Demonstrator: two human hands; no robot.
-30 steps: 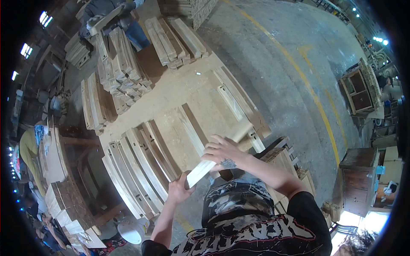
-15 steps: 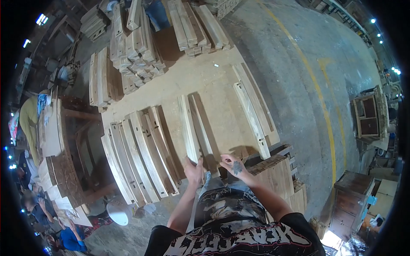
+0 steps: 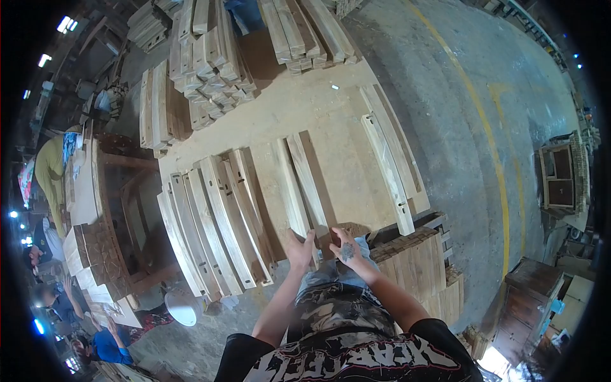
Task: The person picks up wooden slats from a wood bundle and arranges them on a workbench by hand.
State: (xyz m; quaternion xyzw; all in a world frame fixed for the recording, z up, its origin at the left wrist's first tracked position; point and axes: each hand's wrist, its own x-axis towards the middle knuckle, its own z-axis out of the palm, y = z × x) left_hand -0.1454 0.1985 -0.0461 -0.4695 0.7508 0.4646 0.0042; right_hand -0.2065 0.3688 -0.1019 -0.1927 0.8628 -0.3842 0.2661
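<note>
Two long pale wooden strips, a left one (image 3: 293,191) and a right one (image 3: 310,181), lie side by side on the tan board, their near ends towards my body. My left hand (image 3: 299,249) is at the near end of the left strip, touching it, with thumb and fingers apart. Just right of the right strip's near end is my right hand (image 3: 347,248), its fingers spread and nothing visible between them. Whether its fingertips touch the wood is hard to tell.
Slotted strips (image 3: 213,223) lie in a row on the left of the board (image 3: 344,153). More strips (image 3: 385,165) lie at its right edge. Stacks of wood (image 3: 213,67) stand at the back. A white bucket (image 3: 182,307) is at lower left. People (image 3: 111,344) are at far left.
The view has shifted slightly. My left hand has loosened from the left strip. The right strip now shows a broader face, and my right hand is nearer to its end.
</note>
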